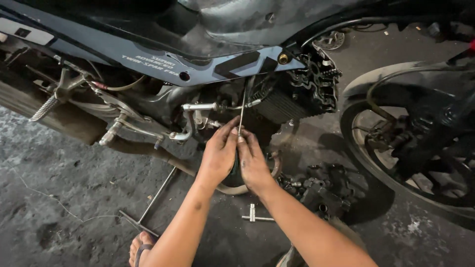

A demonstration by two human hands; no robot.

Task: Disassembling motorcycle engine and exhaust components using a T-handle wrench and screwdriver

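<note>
1. Here, near the centre of the frame, both hands meet around a thin metal rod, smooth, bright and straight.
2. The left hand, smudged with grime, has its fingers pressed together and curled, its fingertips pinching the rod's lower end.
3. The right hand sits just beside it, touching it, fingers close together with the tips on the same lower end.
4. The rod's long axis runs nearly upright in the picture, leaning slightly right; its far end points up into the dark, finned engine of the motorcycle, whose glossy blue-grey panel crosses the upper half.
5. At the right edge stands the front wheel, rubber tyre and spoked rim.
6. On the rough, grey concrete floor below lie a T-shaped wrench at lower left, a small metal socket tool at bottom centre, and a black, lumpy engine part beside the right forearm.
</note>
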